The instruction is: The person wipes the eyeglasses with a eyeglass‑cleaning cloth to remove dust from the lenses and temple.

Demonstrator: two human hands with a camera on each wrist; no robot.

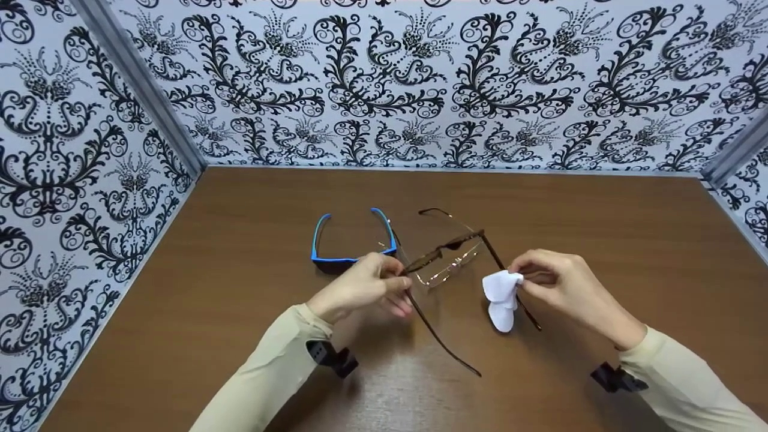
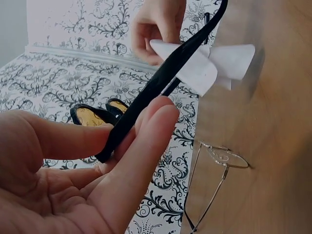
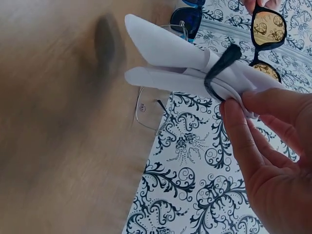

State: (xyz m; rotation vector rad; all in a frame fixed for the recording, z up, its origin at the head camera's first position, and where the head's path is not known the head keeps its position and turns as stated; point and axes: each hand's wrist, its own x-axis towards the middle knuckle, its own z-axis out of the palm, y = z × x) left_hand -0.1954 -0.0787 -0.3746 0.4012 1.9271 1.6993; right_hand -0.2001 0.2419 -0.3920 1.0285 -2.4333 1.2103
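My left hand (image 1: 372, 281) pinches dark-framed glasses (image 1: 454, 245) at the hinge corner, thumb and fingers on either side. Both of their temples are unfolded and the frame is held above the table. Amber-looking lenses (image 3: 269, 28) show in the right wrist view. My right hand (image 1: 558, 285) pinches a white cloth (image 1: 503, 291) folded around the far temple, whose dark tip (image 3: 226, 61) pokes out of the cloth. Behind the held frame lie thin wire-rimmed glasses (image 1: 459, 261). Blue-and-black sunglasses (image 1: 334, 264) lie just beyond my left hand, temples open.
The brown wooden table (image 1: 258, 222) is bounded by black-and-white patterned panels (image 1: 384, 90) at the back and sides. Small black devices (image 1: 332, 358) are strapped to both wrists over light sleeves.
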